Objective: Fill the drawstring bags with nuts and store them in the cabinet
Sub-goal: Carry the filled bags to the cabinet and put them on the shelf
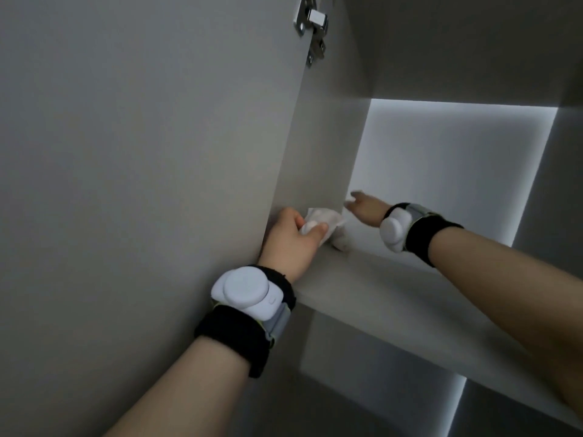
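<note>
A white drawstring bag [328, 219] rests on the cabinet shelf [394, 298], near the shelf's left inner wall. My left hand [291, 241] grips the bag's near end between thumb and fingers. My right hand [366, 208] reaches deeper into the cabinet, just right of the bag, fingers spread and holding nothing. Part of the bag is hidden behind my left hand. Both wrists carry black bands with white devices.
The open cabinet door [142, 184] fills the left side, with a metal hinge [314, 26] at its top. The cabinet back panel [441, 171] is lit by a strip light. A lower compartment [362, 389] lies beneath the shelf.
</note>
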`<state>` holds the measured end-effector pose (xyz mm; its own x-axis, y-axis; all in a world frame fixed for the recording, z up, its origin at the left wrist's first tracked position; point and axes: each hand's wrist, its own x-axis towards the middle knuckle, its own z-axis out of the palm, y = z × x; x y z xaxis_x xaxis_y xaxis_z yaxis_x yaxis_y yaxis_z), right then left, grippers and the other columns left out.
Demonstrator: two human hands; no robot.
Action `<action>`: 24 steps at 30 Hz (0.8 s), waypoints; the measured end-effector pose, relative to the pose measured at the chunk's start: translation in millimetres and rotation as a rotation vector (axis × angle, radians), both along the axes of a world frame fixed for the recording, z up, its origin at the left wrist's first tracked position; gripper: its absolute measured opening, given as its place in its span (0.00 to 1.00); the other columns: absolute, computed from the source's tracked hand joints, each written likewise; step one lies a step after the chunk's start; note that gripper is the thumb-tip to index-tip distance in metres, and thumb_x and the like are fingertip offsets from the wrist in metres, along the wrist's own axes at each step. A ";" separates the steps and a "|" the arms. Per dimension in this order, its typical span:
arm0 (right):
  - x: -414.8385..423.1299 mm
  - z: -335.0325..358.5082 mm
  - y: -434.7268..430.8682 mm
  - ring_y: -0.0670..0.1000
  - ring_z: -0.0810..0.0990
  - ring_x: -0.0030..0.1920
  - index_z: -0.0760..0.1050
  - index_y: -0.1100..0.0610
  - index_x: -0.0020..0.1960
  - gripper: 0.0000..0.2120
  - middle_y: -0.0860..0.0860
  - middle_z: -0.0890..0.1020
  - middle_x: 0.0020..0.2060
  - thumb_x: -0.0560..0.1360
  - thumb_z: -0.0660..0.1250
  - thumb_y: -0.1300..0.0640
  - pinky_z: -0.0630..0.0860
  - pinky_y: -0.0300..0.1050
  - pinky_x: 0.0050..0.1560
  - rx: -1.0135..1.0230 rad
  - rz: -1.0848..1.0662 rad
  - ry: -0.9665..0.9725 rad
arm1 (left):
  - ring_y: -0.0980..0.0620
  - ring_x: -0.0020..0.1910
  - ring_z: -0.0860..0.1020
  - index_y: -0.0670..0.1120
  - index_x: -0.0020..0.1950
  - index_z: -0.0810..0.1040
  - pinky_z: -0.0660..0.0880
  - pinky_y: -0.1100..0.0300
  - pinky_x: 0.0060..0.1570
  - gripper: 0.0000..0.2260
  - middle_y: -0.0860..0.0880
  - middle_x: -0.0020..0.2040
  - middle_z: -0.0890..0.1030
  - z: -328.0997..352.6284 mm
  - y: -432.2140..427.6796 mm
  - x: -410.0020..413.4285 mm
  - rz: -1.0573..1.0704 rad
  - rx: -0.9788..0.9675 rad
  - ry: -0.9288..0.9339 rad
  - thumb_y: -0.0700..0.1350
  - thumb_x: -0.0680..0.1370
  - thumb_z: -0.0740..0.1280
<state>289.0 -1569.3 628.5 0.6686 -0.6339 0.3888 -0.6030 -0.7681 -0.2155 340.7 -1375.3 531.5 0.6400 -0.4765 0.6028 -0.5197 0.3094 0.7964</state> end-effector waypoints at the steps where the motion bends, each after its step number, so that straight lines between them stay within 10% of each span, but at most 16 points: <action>1: -6.2 10.9 18.5 0.59 0.67 0.69 0.57 0.63 0.73 0.25 0.61 0.66 0.71 0.81 0.54 0.51 0.64 0.51 0.69 -0.001 0.019 -0.076 | 0.53 0.32 0.68 0.45 0.42 0.65 0.63 0.61 0.31 0.13 0.51 0.34 0.70 0.3 2.1 -3.0 -0.003 0.004 -0.037 0.49 0.75 0.68; 5: -40.1 28.3 100.3 0.59 0.77 0.58 0.68 0.63 0.65 0.18 0.62 0.75 0.60 0.79 0.58 0.54 0.76 0.58 0.59 0.063 0.144 -0.213 | 0.55 0.31 0.66 0.45 0.43 0.66 0.64 0.61 0.32 0.13 0.53 0.34 0.69 -3.9 18.6 -19.5 -0.021 -0.055 -0.113 0.49 0.75 0.69; 15: -106.5 -113.1 248.6 0.48 0.78 0.52 0.76 0.57 0.55 0.11 0.51 0.80 0.50 0.74 0.63 0.60 0.73 0.39 0.56 -0.129 0.493 -0.680 | 0.60 0.33 0.68 0.49 0.41 0.66 0.67 0.66 0.33 0.13 0.60 0.33 0.71 -77.8 110.5 -55.8 -0.216 -0.259 -0.044 0.49 0.70 0.71; 24: -113.5 -319.0 236.1 0.45 0.74 0.55 0.77 0.63 0.51 0.12 0.54 0.75 0.52 0.71 0.59 0.67 0.66 0.28 0.58 0.221 0.378 -0.625 | 0.60 0.31 0.67 0.45 0.39 0.66 0.64 0.66 0.32 0.14 0.52 0.34 0.70 -238.2 133.3 -52.9 -0.221 0.215 0.142 0.39 0.73 0.72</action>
